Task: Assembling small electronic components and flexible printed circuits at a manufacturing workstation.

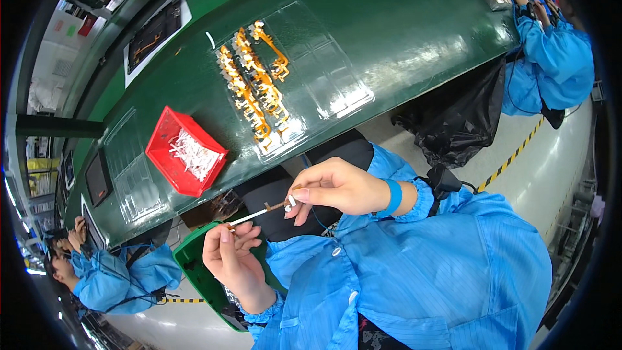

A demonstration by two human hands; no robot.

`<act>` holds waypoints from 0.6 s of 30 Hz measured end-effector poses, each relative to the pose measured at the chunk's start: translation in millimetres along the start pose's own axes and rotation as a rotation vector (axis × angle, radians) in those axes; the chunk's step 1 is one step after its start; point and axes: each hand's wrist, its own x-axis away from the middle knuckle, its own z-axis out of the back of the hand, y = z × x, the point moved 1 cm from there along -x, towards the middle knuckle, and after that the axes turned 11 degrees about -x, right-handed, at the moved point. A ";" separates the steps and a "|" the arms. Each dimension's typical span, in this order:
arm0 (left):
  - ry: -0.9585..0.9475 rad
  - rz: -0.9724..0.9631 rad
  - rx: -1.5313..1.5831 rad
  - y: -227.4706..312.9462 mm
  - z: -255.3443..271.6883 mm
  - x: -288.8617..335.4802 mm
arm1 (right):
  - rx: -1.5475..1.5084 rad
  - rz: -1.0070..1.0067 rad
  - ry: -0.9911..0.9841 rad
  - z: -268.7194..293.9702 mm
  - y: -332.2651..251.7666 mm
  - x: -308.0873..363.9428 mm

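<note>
A thin flex cable (277, 207), brown with a long white strip along part of it, stretches between my two hands over my lap. At its left end my left hand (234, 259) pinches it between thumb and fingers, palm turned up. My right hand (337, 186), with a blue band at the wrist, grips the other end, where small white and metallic parts show by the fingertips. Several orange flex cables (249, 94) lie in rows on a clear plastic tray (317, 58) ahead. Left of that tray stands a red bin (170, 159) holding many small white strips (193, 154).
The green table (402, 19) runs across in front of me. Below its edge at left sits a green bin (194, 253). A black plastic bag (453, 116) hangs at the right. Co-workers in blue sit at far left (123, 279) and far right (551, 58).
</note>
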 end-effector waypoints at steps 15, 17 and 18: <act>-0.180 -0.641 -0.740 -3.1 -42.0 -4.0 | 0.790 0.173 -0.125 -16.9 -1.8 -1.1; -0.179 -0.666 -0.734 -4.2 -41.0 -4.0 | 0.684 0.211 -0.086 -19.6 2.1 -1.0; -0.173 -0.662 -0.735 -4.8 -40.4 -4.2 | 0.711 0.202 -0.093 -20.3 0.3 -1.1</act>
